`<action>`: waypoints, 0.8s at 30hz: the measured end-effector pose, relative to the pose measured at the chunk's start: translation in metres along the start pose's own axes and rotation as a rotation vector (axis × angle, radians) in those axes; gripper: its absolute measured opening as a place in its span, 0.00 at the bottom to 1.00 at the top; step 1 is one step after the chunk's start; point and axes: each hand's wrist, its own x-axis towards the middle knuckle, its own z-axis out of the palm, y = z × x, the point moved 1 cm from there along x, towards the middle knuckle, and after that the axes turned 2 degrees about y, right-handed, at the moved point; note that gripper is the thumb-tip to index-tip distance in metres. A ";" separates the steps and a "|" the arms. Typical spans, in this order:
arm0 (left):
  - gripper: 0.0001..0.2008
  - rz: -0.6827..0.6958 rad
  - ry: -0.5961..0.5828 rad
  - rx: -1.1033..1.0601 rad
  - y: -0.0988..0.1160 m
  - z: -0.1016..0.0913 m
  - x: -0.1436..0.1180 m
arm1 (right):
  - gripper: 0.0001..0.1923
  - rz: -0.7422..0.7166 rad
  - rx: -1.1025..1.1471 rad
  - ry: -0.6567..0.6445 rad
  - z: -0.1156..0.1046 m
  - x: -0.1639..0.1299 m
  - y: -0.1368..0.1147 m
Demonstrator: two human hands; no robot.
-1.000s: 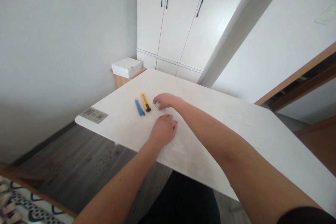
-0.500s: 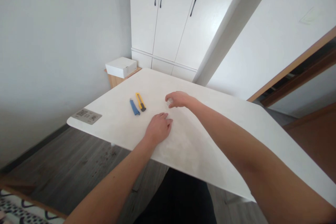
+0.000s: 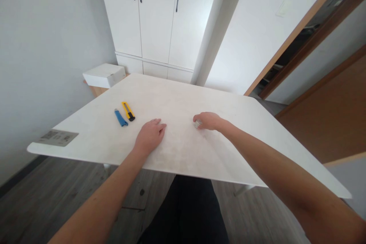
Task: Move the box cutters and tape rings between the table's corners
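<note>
We saw our left hand [image 3: 149, 136] lying flat, palm down, on the white desk [image 3: 183, 99], its fingers stretched out loosely and pointing toward the far right, gripping nothing. Our right hand [image 3: 207, 120] rested on the desk to the right of it, well apart, curled with its fingers bent round a small pale object [image 3: 197, 124] at its left end; only a little of that object showed past the fingers, so we could not tell its shape, its long axis or which way it pointed. It sat low against the desk surface, near the middle of the desk and a little to the right. To the left of the left hand, clear of both hands, lay a yellow utility knife [image 3: 128, 111] and a blue utility knife [image 3: 121, 117] just beside each other, the yellow one on the right; both had their long axes running from near right to far left, roughly parallel. At the near left corner of the desk a grey printed label [image 3: 57, 137] lay flat. Beyond the desk's far left edge a white box [image 3: 104, 75] stood on a low wooden stand, and behind it rose white cupboard doors [image 3: 154, 15] with dark handles.
</note>
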 end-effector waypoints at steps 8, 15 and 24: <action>0.19 -0.006 0.005 0.015 0.002 -0.001 -0.001 | 0.23 -0.017 0.005 0.002 0.001 0.001 -0.003; 0.19 -0.007 -0.005 0.024 0.000 -0.001 -0.001 | 0.23 -0.016 0.012 -0.023 -0.003 -0.001 -0.006; 0.20 0.000 -0.010 0.040 0.001 -0.002 -0.001 | 0.24 -0.005 0.020 -0.030 -0.002 0.002 -0.006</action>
